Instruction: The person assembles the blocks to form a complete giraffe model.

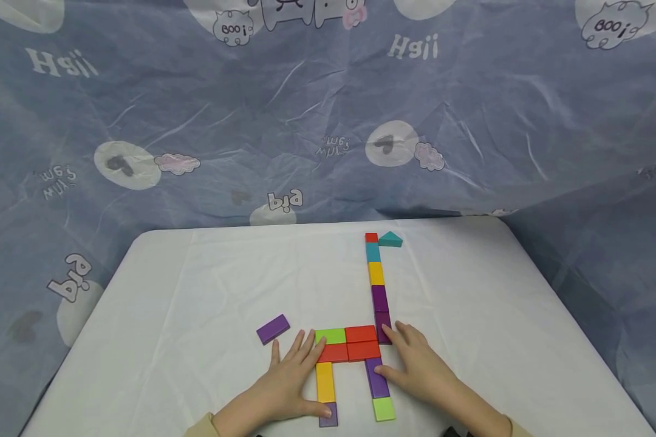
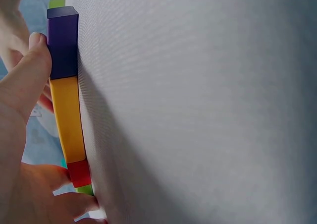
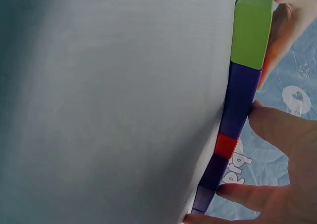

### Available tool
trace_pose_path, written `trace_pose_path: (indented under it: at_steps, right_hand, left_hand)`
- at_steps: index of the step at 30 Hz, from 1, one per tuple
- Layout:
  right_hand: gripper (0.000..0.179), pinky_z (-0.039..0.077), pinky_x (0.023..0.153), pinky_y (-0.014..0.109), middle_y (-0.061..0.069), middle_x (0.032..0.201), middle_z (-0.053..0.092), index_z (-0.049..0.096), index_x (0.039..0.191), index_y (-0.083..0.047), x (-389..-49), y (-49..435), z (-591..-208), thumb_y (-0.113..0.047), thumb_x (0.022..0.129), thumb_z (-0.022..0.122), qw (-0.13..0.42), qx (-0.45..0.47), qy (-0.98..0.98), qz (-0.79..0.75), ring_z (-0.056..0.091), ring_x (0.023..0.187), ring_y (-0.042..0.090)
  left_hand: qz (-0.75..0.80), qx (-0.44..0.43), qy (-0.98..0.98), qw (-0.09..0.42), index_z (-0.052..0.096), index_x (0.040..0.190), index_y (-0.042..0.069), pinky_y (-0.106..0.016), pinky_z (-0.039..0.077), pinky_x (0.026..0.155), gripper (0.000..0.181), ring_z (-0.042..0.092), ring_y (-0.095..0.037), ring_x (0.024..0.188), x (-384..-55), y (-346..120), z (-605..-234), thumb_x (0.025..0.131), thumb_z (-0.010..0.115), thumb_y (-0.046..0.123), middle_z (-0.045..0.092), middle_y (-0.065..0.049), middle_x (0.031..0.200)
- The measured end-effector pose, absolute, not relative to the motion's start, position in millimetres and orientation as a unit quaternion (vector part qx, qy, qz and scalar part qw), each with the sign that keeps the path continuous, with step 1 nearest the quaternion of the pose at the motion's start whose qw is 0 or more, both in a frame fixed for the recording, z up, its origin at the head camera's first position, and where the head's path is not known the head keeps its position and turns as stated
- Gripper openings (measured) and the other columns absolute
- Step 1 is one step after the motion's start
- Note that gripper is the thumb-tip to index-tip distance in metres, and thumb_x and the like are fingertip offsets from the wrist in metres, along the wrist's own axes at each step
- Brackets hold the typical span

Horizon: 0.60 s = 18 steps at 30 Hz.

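Observation:
Flat coloured blocks lie joined in a figure on the white table. My left hand spreads over its left side, fingertips at the green block and the left red block. The left thumb touches the small purple block below the yellow block. On the other side, my right hand has its fingers extended to the dark purple block of the tall column. Its thumb rests on the purple leg block, above a light green block.
A loose purple block lies left of the figure. The column continues away through a yellow block and a teal block to a small red block. A teal triangular block sits beside its top. Patterned cloth hangs behind the table.

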State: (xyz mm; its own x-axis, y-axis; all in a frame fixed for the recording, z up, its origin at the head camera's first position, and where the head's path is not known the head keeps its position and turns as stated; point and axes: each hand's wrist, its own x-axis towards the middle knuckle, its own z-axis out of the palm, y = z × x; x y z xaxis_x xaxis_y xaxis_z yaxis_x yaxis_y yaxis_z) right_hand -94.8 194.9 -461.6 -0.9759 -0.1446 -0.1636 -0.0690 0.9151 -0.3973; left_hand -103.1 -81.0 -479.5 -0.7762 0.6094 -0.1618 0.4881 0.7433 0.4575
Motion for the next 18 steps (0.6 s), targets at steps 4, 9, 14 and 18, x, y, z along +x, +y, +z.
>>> trace_pose_path:
  at_steps: [4, 9, 14, 18]
  right_hand:
    - [0.083, 0.045, 0.101, 0.060, 0.022, 0.149, 0.042, 0.048, 0.145, -0.009, -92.9, 193.1, -463.2, -0.049, 0.079, 0.077, 0.098, -0.054, 0.975, -0.190, 0.039, 0.138, 0.042]
    - [0.082, 0.035, 0.108, 0.065, 0.026, 0.152, 0.037, 0.044, 0.148, -0.007, -91.2, 191.6, -464.5, -0.047, 0.083, 0.074, 0.102, -0.062, 0.973, -0.196, 0.032, 0.141, 0.049]
    - [0.082, 0.029, 0.109, 0.068, 0.028, 0.153, 0.034, 0.041, 0.149, -0.006, -90.5, 191.3, -463.5, -0.045, 0.084, 0.073, 0.103, -0.071, 0.971, -0.205, 0.029, 0.142, 0.052]
    - [0.083, 0.029, 0.109, 0.068, 0.028, 0.154, 0.034, 0.040, 0.150, -0.006, -89.6, 192.3, -461.7, -0.046, 0.084, 0.073, 0.108, -0.071, 0.970, -0.205, 0.028, 0.142, 0.052]
  left_hand:
    - [0.201, 0.297, 0.920, 0.155, 0.023, 0.157, 0.012, -0.081, 0.005, 0.106, 0.116, 0.013, -0.040, 0.151, -102.8, -80.5, -479.7, 0.071, 0.072, 0.071, 0.018, -0.017, 0.164]
    - [0.205, 0.295, 0.920, 0.158, 0.021, 0.158, 0.012, -0.080, 0.003, 0.107, 0.116, 0.012, -0.040, 0.152, -103.1, -81.3, -479.3, 0.071, 0.070, 0.073, 0.016, -0.017, 0.164]
    - [0.212, 0.291, 0.918, 0.164, 0.021, 0.158, 0.012, -0.080, 0.002, 0.107, 0.116, 0.011, -0.040, 0.152, -102.5, -82.2, -477.2, 0.072, 0.070, 0.072, 0.016, -0.017, 0.164]
    - [0.212, 0.295, 0.916, 0.169, 0.019, 0.158, 0.012, -0.080, 0.001, 0.107, 0.115, 0.010, -0.040, 0.152, -102.6, -81.9, -476.5, 0.073, 0.068, 0.073, 0.015, -0.016, 0.165]
